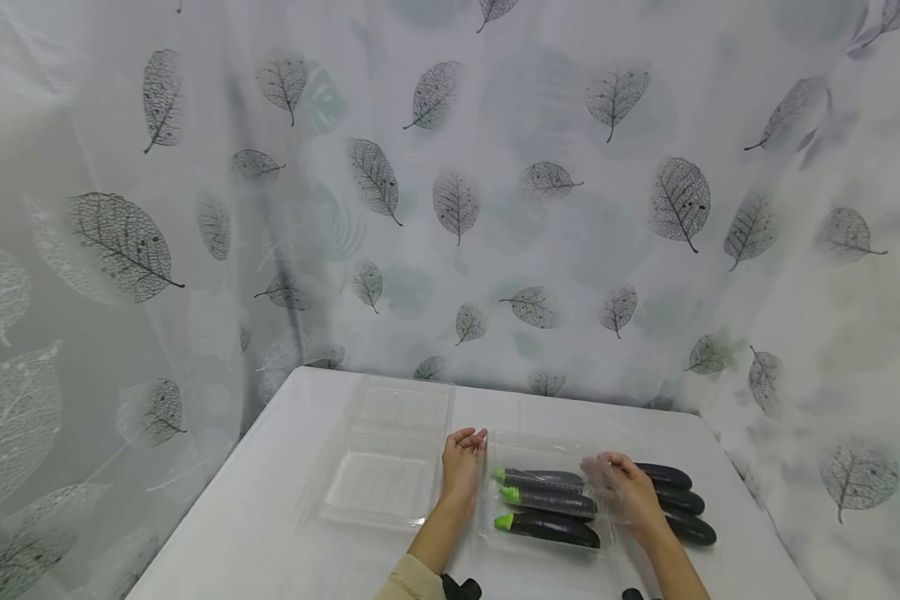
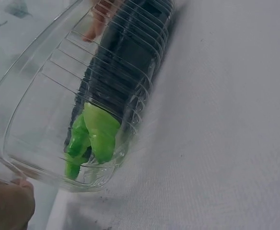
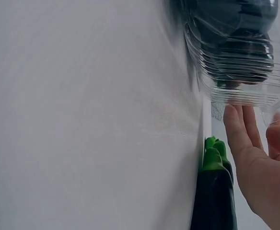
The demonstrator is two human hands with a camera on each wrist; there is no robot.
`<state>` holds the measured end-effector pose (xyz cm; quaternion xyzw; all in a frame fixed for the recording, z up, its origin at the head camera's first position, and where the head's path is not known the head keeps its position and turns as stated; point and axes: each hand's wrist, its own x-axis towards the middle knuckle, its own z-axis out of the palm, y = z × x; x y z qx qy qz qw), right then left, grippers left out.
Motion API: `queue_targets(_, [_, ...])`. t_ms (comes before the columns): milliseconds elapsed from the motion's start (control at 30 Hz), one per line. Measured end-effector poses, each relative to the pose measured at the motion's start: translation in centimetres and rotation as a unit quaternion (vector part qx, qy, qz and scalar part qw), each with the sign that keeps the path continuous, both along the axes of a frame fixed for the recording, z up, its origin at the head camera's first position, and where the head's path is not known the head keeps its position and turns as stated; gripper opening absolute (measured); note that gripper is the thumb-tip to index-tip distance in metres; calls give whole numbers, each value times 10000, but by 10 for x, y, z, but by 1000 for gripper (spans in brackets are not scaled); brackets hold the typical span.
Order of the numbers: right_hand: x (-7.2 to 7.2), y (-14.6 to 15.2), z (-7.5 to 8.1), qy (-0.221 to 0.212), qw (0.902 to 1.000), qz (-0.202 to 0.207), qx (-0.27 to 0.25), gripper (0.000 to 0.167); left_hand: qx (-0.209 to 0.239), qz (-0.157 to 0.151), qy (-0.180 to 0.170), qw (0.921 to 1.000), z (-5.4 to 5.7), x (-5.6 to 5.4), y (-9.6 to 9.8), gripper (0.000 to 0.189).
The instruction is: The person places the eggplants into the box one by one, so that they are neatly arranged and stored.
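A clear plastic box [image 1: 487,533] holds three dark eggplants [image 1: 551,502] with green stem ends, lying side by side. My left hand [image 1: 459,475] grips the left side of the box, its thumb showing at the rim in the left wrist view. At the opposite end, my right hand [image 1: 630,492] holds the box, partly seen through the clear plastic. In the right wrist view its fingers [image 3: 240,127] reach the ribbed end wall, with the thumb near the corner. The eggplants' green stem ends [image 2: 99,132] point toward my left hand.
More clear plastic clamshell trays [image 1: 378,487] lie open on the white table [image 1: 270,500] at the left. Several loose dark eggplants [image 1: 690,527] lie just right of my right hand. A leaf-patterned curtain [image 1: 457,208] hangs behind the table and at both sides.
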<state>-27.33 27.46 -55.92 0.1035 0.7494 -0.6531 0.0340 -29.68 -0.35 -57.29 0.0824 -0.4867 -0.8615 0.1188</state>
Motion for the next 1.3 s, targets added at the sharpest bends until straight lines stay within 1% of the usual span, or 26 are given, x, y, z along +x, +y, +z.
queue_targets(33, [0, 0, 1, -32, 10000, -15, -39, 38, -23, 4, 7, 10000, -1, 0, 0, 27])
queue_targets(100, [0, 1, 1, -122, 9999, 32, -88, 40, 2, 13, -33, 10000, -1, 0, 0, 27])
queue_targets(167, [1, 2, 1, -140, 9998, 116, -15, 46, -11, 10, -39, 10000, -1, 1, 0, 27])
queue_targets(267, [3, 3, 1, -117, 9995, 288, -47, 53, -2, -22, -32, 10000, -1, 2, -1, 29])
queue_targets(367, [5, 3, 0, -130, 9994, 307, -78, 53, -151, -87, 40, 9998, -1, 4, -2, 35])
queue_targets(467, [7, 4, 1, -161, 9995, 255, 98, 51, -280, -195, 104, 9994, -2, 6, -4, 38])
queue_targets(633, [9, 3, 1, -115, 9983, 135, 560, 50, -150, -483, 197, 9985, -1, 8, -8, 32])
queue_targets(700, [10, 3, 0, -91, 9969, 74, 776, 49, -358, -588, 117, 9976, 0, 11, -9, 34])
queue_targets(800, [12, 2, 0, -63, 9948, -18, 1016, 49, -925, -670, 53, 9934, 1, 18, -10, 38])
queue_targets(867, [13, 2, 0, -46, 9941, -80, 1078, 48, -1297, -706, -18, 9890, 3, 23, -10, 40])
queue_targets(933, [15, 1, 1, -22, 9931, -129, 1162, 49, -1567, -672, 3, 9854, 3, 29, -10, 42])
queue_targets(1100, [22, -2, 4, -5, 9911, -214, 1312, 49, -2280, -596, -86, 9718, 3, 42, -13, 48])
queue_targets(1200, [28, -3, 7, -8, 9897, -261, 1406, 47, -2553, -647, -97, 9647, 3, 49, -17, 49])
queue_targets(1300, [34, -2, 10, 43, 9900, -195, 1396, 45, -2737, -724, -37, 9591, 4, 57, -22, 47])
